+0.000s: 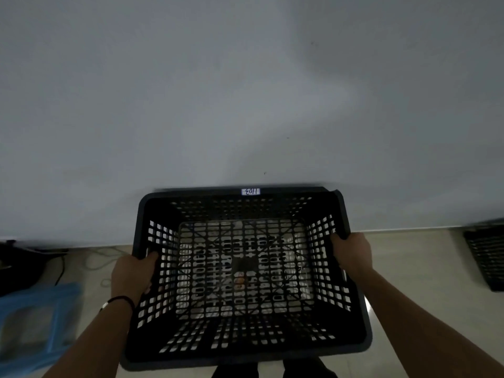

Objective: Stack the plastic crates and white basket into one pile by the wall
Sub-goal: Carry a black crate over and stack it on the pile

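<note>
- A dim room: a plain grey wall [245, 91] fills the upper view and meets a pale tiled floor [409, 255] along a low skirting line.
- Far out to the left of the left hand, a dark object [16, 266] sits at the foot of the wall, too dark to identify, with thin cables [101, 260] trailing across the tiles beside it.
- Below that, left of the left forearm, a blue plastic stool [35, 320] stands blurred on the floor.
- The left hand [133, 274] clamps the left rim of a black plastic crate [245, 331], thumb hooked over the edge and inside the wall; a dark band [120, 300] circles the wrist.
- The crate hangs between both hands, open side up, its far rim close against the wall; whether it touches cannot be told. A small white label [250, 191] with handwritten figures sits on that far rim. Pale floor shows through the slotted base.
- The right hand [351, 251] grips the right rim, fingers curled over the edge.
- Well out to the right of the right hand, a second black crate [488, 255] stands by the wall, cut off by the picture edge.
</note>
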